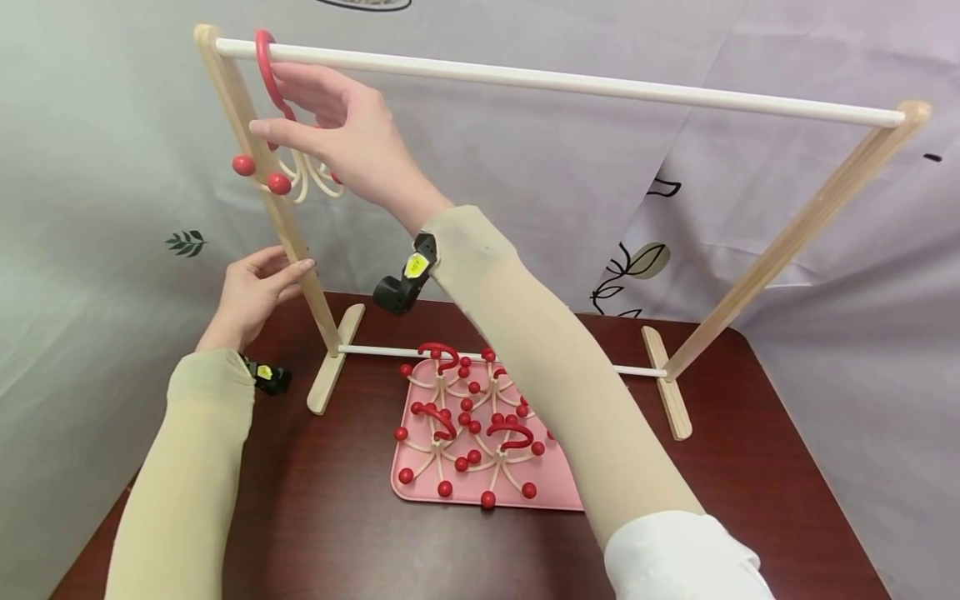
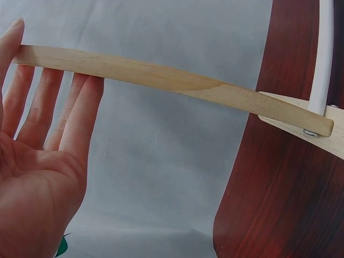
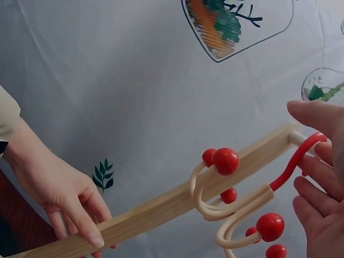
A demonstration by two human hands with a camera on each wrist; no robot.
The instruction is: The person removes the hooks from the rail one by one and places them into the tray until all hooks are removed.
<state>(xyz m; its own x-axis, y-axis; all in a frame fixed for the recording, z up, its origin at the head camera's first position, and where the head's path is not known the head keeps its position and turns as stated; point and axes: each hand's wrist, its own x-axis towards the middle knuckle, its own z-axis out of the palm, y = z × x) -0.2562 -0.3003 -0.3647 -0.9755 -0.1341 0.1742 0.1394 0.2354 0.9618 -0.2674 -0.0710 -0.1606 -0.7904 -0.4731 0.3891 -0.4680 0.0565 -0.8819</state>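
A hanger (image 3: 252, 201) with a red hook and curved cream arms tipped with red balls hangs by its hook from the white rod (image 1: 525, 75), at the left end. Around that hook, my right hand (image 1: 360, 137) has its thumb and fingers spread apart, the fingers beside the hook. Whether they touch it I cannot tell. Lower down, my left hand (image 1: 251, 292) holds the left wooden post (image 2: 145, 72) of the frame, thumb on one side and fingers on the other. In the right wrist view the left hand (image 3: 64, 196) shows on the post too.
Several similar hangers (image 1: 501, 454) stand on a pink tray (image 1: 420, 492) on the dark wooden table (image 1: 322, 517), partly hidden by my right forearm. The right post (image 1: 787, 242) and a lower white rod (image 1: 382, 352) complete the frame. A patterned cloth (image 1: 510, 217) hangs behind.
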